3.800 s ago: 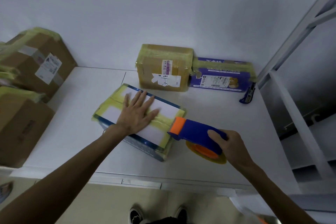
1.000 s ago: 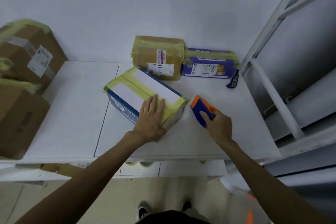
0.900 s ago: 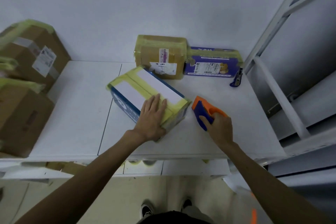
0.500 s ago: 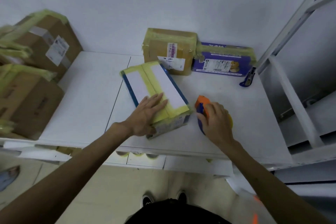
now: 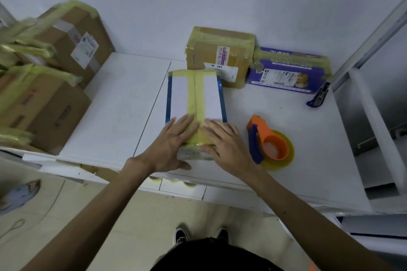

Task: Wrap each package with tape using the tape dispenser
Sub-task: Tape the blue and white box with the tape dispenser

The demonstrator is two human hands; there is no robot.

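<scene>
A white and blue box (image 5: 196, 97) lies lengthwise on the white table (image 5: 123, 112), with yellowish tape down its middle and across its ends. My left hand (image 5: 174, 145) and my right hand (image 5: 224, 143) both rest flat, fingers straight, on the near end of the box, one on each side of the tape strip. The orange and blue tape dispenser (image 5: 267, 141) lies on its side on the table to the right of the box, apart from my right hand.
A taped brown box (image 5: 218, 53) and a taped purple box (image 5: 288, 70) stand at the back against the wall. A blue utility knife (image 5: 318, 97) lies at the right. Several taped cardboard boxes (image 5: 46, 77) are stacked at the left. A white shelf frame (image 5: 370, 86) rises at the right.
The box has been turned so that it lies lengthwise away from me. My right hand has let go of the tape dispenser, which now lies on the table, and has moved onto the box.
</scene>
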